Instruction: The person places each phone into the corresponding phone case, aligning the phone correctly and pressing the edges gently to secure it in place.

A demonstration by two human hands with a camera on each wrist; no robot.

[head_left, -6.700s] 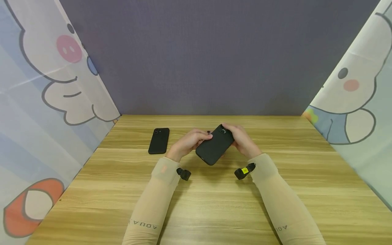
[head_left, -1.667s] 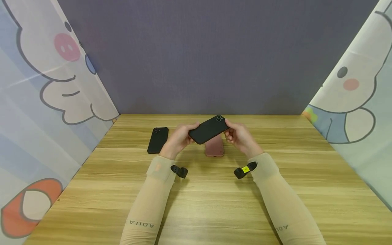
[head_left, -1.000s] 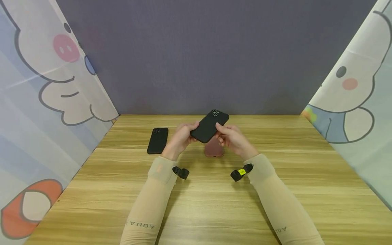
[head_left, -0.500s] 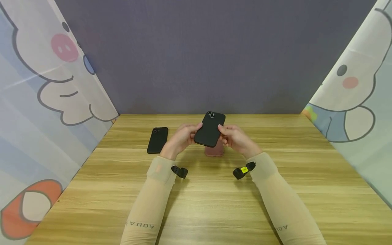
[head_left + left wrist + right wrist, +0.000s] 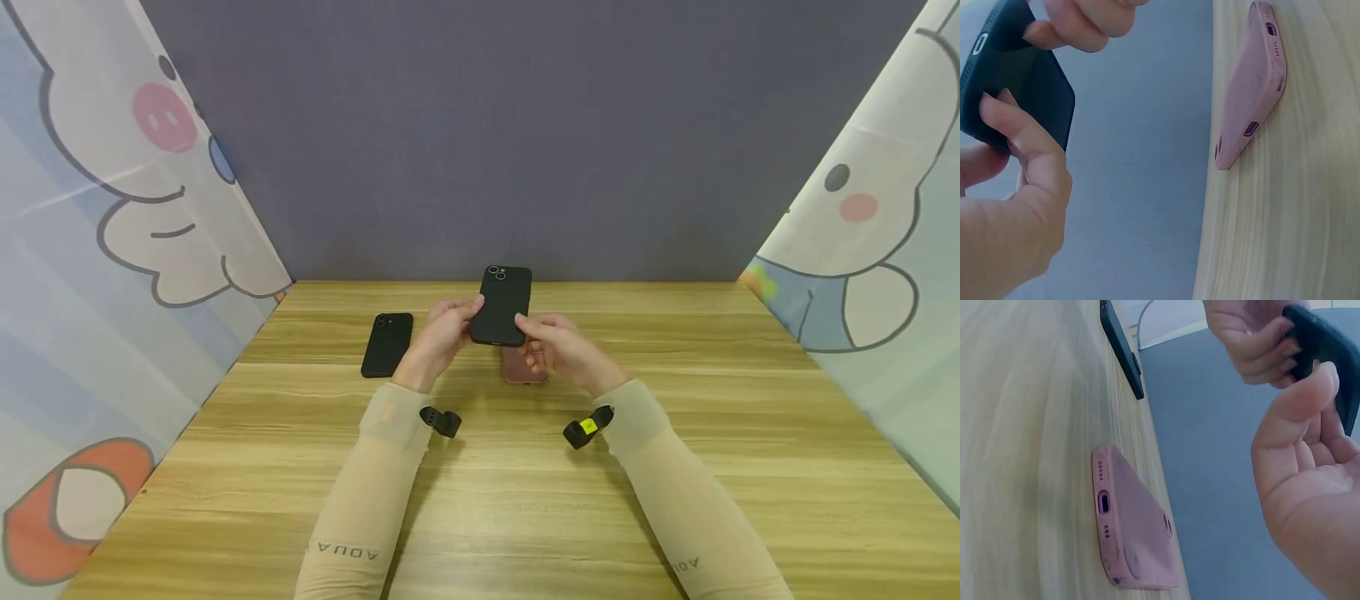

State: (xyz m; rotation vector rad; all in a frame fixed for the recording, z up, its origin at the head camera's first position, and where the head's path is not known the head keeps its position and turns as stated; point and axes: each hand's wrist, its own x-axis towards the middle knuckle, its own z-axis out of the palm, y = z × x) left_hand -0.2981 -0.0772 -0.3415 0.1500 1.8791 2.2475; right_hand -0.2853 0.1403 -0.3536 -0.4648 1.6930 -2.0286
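A black phone with two ringed lenses is held up over the table, its camera end away from me. My left hand grips its left edge, thumb on the back; the left wrist view shows fingers on its other face. My right hand pinches the lower right corner, thumb on the back, the other fingers curled below. Under the held phone, a pink phone lies on the table, its far part hidden in the head view. The right wrist view shows this pink phone whole.
Another black phone lies on the wooden table, left of my left hand. A grey panel stands along the back edge. Cartoon-printed cloths flank the table on both sides.
The pink phone came into view as the held black phone lifted and shifted. That black phone has since turned from slanted to nearly straight and moved slightly left; my right thumb slid toward its lower corner.
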